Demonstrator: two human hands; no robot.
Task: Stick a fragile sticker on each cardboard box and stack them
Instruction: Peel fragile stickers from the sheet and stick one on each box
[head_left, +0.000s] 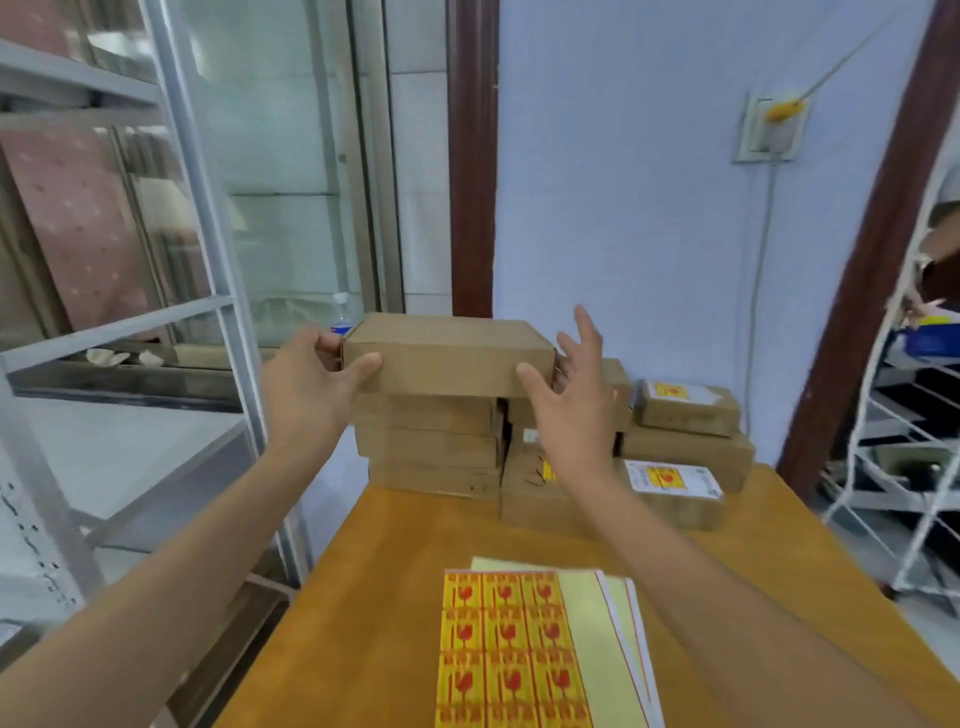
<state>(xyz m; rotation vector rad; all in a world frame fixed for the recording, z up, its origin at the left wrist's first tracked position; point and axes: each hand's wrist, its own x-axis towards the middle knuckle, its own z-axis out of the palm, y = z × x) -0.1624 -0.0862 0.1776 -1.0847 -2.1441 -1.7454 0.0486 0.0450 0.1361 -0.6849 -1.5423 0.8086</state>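
A plain brown cardboard box (447, 356) sits on top of a stack of several flat boxes (431, 447) at the far end of the wooden table (395, 551). My left hand (311, 384) grips the top box's left end, thumb on its front face. My right hand (571, 395) is at its right end with fingers spread and straight, the thumb touching the front corner. To the right lie boxes bearing yellow-red fragile stickers (670, 392) (670, 480). A sheet of yellow-red fragile stickers (504, 649) lies on the near part of the table.
A grey metal shelf frame (208, 218) stands close on the left. A white wire rack (909, 441) stands at the right. A water bottle (341, 314) sits behind the stack. The blue wall carries a socket with a yellow plug (774, 124).
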